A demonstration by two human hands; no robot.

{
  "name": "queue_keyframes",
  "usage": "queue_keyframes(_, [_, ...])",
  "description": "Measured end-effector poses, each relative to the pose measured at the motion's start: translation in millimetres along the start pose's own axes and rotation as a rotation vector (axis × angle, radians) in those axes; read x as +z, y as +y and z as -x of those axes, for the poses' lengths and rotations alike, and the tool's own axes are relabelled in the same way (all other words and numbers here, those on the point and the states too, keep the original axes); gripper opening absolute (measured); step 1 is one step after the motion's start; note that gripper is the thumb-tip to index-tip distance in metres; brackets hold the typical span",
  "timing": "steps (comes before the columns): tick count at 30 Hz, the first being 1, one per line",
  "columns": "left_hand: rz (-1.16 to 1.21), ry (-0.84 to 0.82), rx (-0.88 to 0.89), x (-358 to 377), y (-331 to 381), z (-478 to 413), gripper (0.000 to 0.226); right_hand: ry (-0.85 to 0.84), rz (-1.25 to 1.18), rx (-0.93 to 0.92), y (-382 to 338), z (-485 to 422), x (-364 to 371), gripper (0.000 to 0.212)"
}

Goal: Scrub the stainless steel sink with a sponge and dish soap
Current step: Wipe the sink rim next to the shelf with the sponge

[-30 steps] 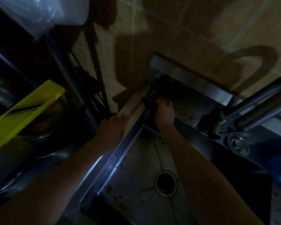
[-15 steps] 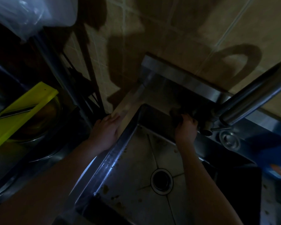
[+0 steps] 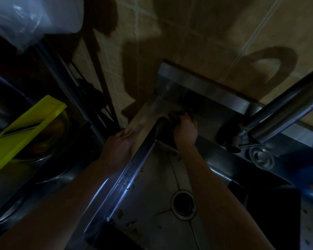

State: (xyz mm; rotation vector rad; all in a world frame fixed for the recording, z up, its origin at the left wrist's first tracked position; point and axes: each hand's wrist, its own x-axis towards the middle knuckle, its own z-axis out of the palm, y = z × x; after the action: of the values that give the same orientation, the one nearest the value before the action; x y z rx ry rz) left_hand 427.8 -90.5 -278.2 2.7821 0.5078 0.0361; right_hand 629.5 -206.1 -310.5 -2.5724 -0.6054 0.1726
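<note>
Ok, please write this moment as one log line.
step: scrub | right hand: grips sponge at sink far-left corner | left hand: flat on left rim | floor: brown spots

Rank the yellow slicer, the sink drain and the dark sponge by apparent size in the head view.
1. yellow slicer
2. sink drain
3. dark sponge, mostly hidden by the right hand, so uncertain

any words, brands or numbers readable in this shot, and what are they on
No text can be read anywhere; the picture is very dark.
yellow slicer: no print shows.
blue item at the right edge: an orange mark, cropped and blurred, unreadable.
faucet, sink, sponge: no stamp or label shows.
plastic bag: no print shows.
</note>
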Motion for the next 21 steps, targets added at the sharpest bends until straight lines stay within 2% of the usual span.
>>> queue_keyframes(4, [0.001,0.013,-0.008,-6,5,-3,0.053,-0.053,-0.027,-0.075,-9,-2,4,0.038])
queue_keyframes(7, [-0.018,0.033,-0.004,-5,6,-2,0.061,-0.083,-0.051,-0.094,2,-1,-3,0.040])
queue_keyframes(11, [-0.018,0.053,0.007,-1,4,-1,0.071,-0.023,-0.076,0.013,22,8,-17,0.040])
queue_keyframes(16, [-0.013,0.044,-0.016,4,3,-1,0.062,0.041,-0.023,0.183,57,25,-38,0.039])
queue_keyframes(21, [0.015,0.040,-0.057,8,4,1,0.060,0.071,0.025,0.217,57,24,-38,0.042])
